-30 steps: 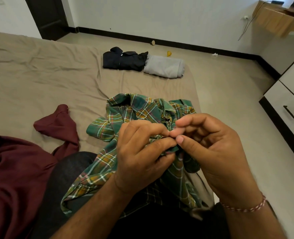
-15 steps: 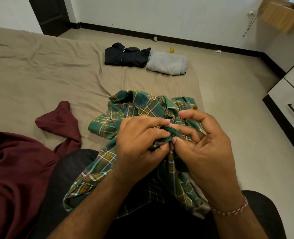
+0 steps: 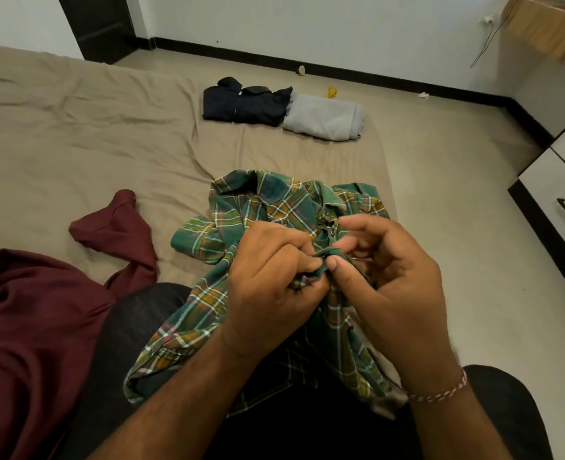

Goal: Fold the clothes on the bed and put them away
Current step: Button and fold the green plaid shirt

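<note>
Soft even daylight, wide-angle edge distortion

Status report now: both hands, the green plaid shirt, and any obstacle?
Left hand and right hand both pinch the green plaid shirt at its front edge. Shirt crumpled, unfolded, on lap and bed. Nothing in the way.

Matt woven plaid shirt (image 3: 241,207) cloth
</note>
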Tool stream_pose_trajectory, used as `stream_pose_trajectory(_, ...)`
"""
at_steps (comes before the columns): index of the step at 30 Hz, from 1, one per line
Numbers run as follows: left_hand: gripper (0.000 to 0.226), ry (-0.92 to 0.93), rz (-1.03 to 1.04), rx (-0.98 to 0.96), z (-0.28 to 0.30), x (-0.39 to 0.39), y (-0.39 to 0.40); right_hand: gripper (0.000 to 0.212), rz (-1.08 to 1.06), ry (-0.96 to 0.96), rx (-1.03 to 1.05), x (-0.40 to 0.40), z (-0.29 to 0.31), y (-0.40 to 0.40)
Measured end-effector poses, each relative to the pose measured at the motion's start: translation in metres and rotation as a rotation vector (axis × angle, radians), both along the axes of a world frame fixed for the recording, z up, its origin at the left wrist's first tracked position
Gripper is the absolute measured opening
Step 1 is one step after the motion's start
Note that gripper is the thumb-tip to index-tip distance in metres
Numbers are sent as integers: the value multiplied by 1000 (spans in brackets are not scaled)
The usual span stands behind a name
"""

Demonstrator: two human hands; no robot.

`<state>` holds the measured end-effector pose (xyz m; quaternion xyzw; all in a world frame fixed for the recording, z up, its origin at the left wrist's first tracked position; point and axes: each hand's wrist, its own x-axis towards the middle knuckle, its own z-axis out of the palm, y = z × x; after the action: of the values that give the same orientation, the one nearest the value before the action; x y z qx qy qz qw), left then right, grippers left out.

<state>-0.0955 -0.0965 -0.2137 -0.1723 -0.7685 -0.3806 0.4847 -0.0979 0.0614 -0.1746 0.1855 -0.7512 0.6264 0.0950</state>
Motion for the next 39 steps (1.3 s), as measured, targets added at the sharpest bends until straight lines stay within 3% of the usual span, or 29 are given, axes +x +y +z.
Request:
stream_pose_trajectory(5,25,-1,-11,-2,-3,0,4,18,-9,-43,24,0,-1,-2)
stream_pose_trajectory(9,25,-50,-13,53,-6,-2,3,18,-46,107,180,0,-4,3)
stream_pose_trajectory(13,19,-162,-75,227,-7,-3,4,17,-102,313,321,1,-7,4)
stream_pose_trajectory(17,25,-348,-195,352,-7,-2,3,16,-121,363,354,-4,-13,6)
stream_pose_trajectory(19,31,-396,-200,316,-7,-5,2,14,-105,370,370,-7,-14,9)
stream_pose_trajectory(27,20,-486,-204,314,-9,-10,-2,15,-81,386,394,-12,-19,5)
stream_pose_trajectory(39,23,-454,-141,198,-13,-14,-3,11,-139,483,488,-8,-29,1)
